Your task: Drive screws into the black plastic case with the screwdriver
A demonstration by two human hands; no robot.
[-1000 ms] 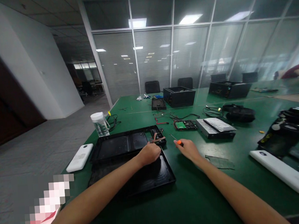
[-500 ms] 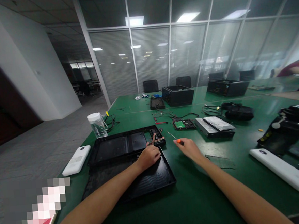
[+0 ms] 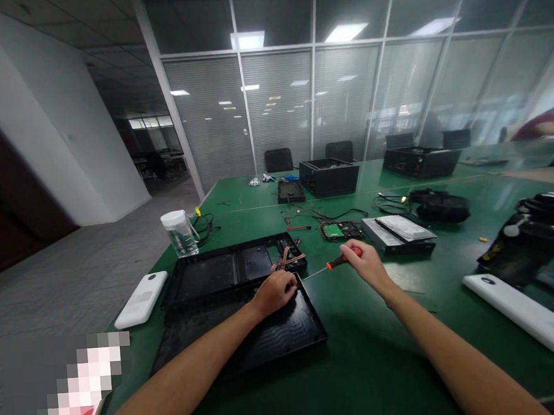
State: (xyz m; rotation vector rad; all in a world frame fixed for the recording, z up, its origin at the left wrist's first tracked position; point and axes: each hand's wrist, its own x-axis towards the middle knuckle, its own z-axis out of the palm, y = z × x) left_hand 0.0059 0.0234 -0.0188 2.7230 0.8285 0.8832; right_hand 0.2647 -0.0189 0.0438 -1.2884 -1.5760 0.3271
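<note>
My right hand (image 3: pixel 367 265) grips the red-and-black handle of a screwdriver (image 3: pixel 336 262). Its thin shaft points left, with the tip near the top right corner of a black shallow tray-like casing half (image 3: pixel 290 327). My left hand (image 3: pixel 276 293) is over that corner, fingers curled and pinched together; what they hold, if anything, is hidden. Just behind lies a second black casing half (image 3: pixel 215 269), touching or overlapping the front one. A striped ribbon cable (image 3: pixel 288 260) comes out at its right end, close to my left fingers.
Beyond the screwdriver lie a green circuit board (image 3: pixel 334 230), a silver-and-black drive (image 3: pixel 397 234) and loose cables. A clear bottle (image 3: pixel 179 233) and a white device (image 3: pixel 141 299) stand left. At right are a black bottle (image 3: pixel 528 234) and a white power-bank-like block (image 3: pixel 526 316).
My right hand has moved right and turned, bringing more of the screwdriver handle into view. The tip has dropped from pointing up-left to the casing corner. My left hand stays put.
</note>
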